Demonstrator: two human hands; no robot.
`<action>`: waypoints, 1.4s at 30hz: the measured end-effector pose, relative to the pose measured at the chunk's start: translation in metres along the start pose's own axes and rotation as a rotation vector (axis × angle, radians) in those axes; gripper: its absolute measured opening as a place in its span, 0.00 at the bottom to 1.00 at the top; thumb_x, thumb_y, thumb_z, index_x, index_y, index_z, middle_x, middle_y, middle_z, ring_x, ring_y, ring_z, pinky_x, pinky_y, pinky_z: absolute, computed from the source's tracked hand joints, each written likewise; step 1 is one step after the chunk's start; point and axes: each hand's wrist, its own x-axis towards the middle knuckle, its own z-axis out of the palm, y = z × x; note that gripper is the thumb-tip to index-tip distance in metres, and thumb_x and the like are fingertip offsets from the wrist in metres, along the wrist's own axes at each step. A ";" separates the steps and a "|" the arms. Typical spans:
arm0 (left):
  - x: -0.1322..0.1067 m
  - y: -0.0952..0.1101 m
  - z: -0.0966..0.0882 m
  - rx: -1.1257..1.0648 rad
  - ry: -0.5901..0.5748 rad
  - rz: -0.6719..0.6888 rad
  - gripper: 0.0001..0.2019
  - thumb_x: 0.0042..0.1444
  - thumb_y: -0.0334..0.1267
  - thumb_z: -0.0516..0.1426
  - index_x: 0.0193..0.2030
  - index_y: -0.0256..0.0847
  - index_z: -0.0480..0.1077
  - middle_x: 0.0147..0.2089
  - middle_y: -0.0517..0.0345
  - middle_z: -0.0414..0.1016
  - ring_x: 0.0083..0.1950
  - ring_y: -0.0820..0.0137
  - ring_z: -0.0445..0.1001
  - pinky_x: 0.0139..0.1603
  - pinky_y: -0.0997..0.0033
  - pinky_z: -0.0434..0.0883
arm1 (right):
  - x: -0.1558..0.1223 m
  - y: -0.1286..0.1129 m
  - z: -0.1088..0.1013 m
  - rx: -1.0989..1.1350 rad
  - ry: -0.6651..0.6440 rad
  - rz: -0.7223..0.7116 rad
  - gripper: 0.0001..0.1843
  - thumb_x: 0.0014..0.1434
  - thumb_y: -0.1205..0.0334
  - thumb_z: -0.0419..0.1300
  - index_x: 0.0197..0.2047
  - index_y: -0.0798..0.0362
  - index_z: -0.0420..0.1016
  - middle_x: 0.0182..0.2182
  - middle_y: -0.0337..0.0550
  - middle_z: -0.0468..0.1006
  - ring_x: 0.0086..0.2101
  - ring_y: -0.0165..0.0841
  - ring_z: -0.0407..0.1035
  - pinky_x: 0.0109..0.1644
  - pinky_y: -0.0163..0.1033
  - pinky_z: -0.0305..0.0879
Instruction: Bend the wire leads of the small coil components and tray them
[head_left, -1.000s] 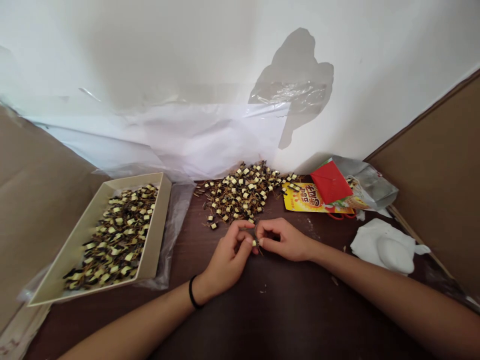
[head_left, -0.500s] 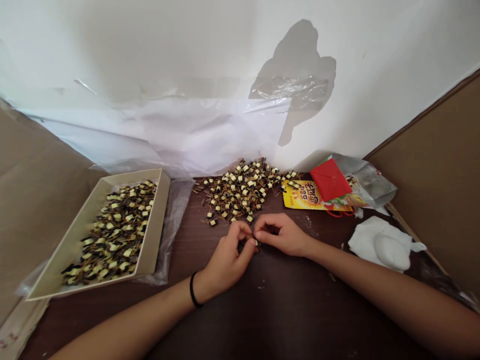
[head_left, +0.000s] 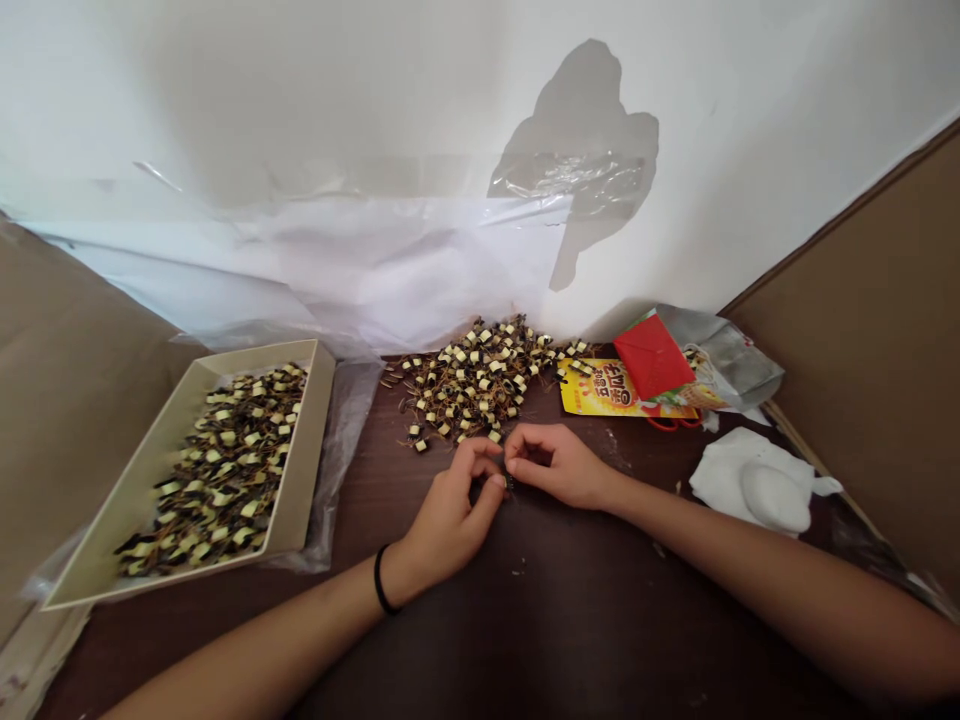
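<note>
Nr pile, part btwn hands shows less yellow than b4.

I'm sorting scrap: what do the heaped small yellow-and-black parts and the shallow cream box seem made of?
The small yellow-and-black parts: smooth pale-yellow bands suggest tape or plastic, and thin orange-brown strands suggest wire, possibly copper; what lies inside is hidden.
The shallow cream box: matte cardboard or plastic, judging by its flat, plain walls; either fits.

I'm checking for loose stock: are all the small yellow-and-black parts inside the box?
No, a heap of parts lies on the dark table, outside the box.
</note>
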 end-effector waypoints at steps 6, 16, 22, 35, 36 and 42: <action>0.002 0.000 0.000 -0.005 -0.005 -0.014 0.10 0.58 0.34 0.51 0.46 0.40 0.58 0.28 0.63 0.72 0.30 0.72 0.71 0.35 0.73 0.66 | -0.001 0.000 -0.001 -0.059 0.023 -0.106 0.06 0.55 0.64 0.56 0.27 0.55 0.68 0.24 0.37 0.69 0.27 0.27 0.61 0.32 0.32 0.57; 0.003 0.000 0.000 -0.013 -0.006 -0.043 0.09 0.56 0.34 0.52 0.44 0.41 0.58 0.27 0.64 0.72 0.30 0.73 0.72 0.35 0.73 0.66 | -0.003 0.000 0.003 -0.168 0.100 -0.124 0.06 0.54 0.66 0.57 0.27 0.55 0.71 0.25 0.38 0.73 0.27 0.29 0.64 0.32 0.33 0.59; 0.002 -0.001 0.001 -0.045 0.005 -0.064 0.10 0.56 0.34 0.53 0.44 0.41 0.58 0.28 0.64 0.72 0.30 0.72 0.73 0.35 0.73 0.67 | -0.005 0.000 0.007 -0.205 0.185 -0.199 0.07 0.55 0.66 0.57 0.27 0.54 0.71 0.25 0.39 0.74 0.27 0.29 0.65 0.32 0.34 0.61; 0.003 0.001 0.004 -0.052 0.083 -0.130 0.10 0.55 0.35 0.55 0.43 0.41 0.59 0.29 0.64 0.74 0.32 0.71 0.74 0.36 0.73 0.67 | -0.011 -0.007 0.016 -0.358 0.333 -0.426 0.09 0.58 0.70 0.55 0.28 0.52 0.72 0.26 0.42 0.74 0.31 0.32 0.67 0.37 0.38 0.65; 0.004 0.001 0.004 -0.063 0.098 -0.141 0.10 0.55 0.35 0.55 0.43 0.41 0.59 0.29 0.63 0.74 0.32 0.71 0.74 0.36 0.72 0.67 | -0.011 -0.007 0.016 -0.348 0.343 -0.422 0.08 0.58 0.69 0.55 0.29 0.52 0.73 0.27 0.42 0.74 0.32 0.32 0.67 0.37 0.39 0.66; 0.006 0.002 0.002 -0.201 0.170 -0.175 0.09 0.55 0.36 0.55 0.41 0.41 0.58 0.28 0.63 0.74 0.32 0.71 0.75 0.38 0.71 0.68 | -0.010 -0.007 0.017 -0.287 0.369 -0.413 0.07 0.58 0.67 0.57 0.29 0.52 0.75 0.28 0.43 0.75 0.33 0.33 0.68 0.39 0.40 0.67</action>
